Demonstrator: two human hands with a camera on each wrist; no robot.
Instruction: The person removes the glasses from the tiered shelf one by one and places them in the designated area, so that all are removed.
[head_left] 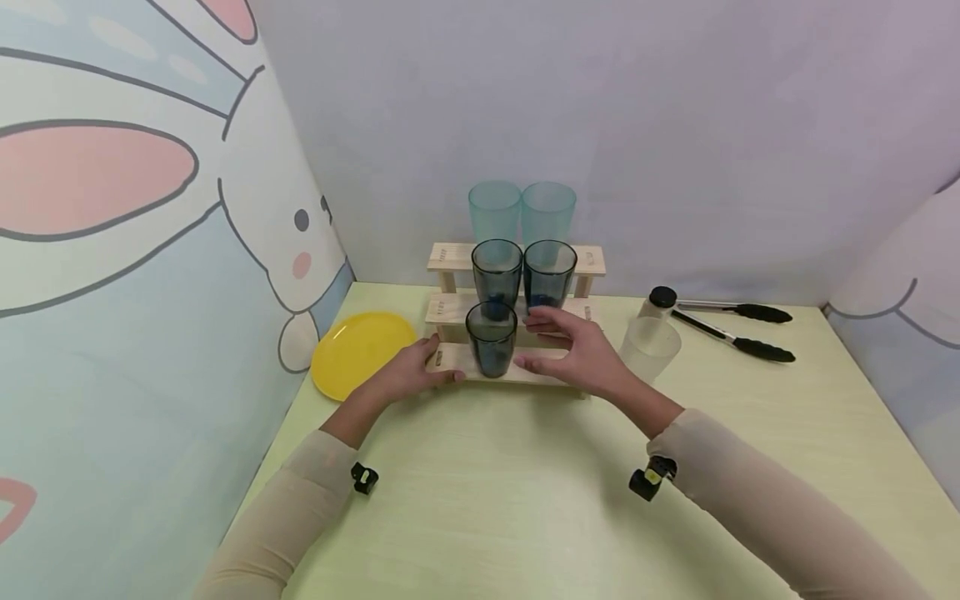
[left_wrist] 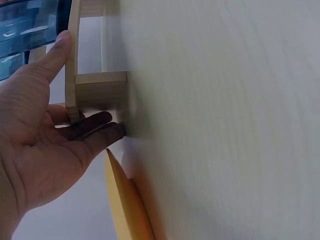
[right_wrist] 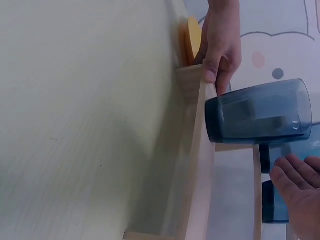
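A three-tier wooden stand holds tinted cups. On its lowest step stands one dark blue-grey cup, upright. Two more dark cups, a left one and a right one, occupy the middle step. My left hand grips the left end of the lowest board, thumb on one side and fingers on the other. To the right of the front cup is my right hand, fingers spread and holding nothing. In the right wrist view a gap separates that hand from the front cup.
Two pale teal cups stand on the top step, one at left and one at right. A yellow plate lies left of the stand. At right are a clear cup, a black-capped container and black-handled tongs.
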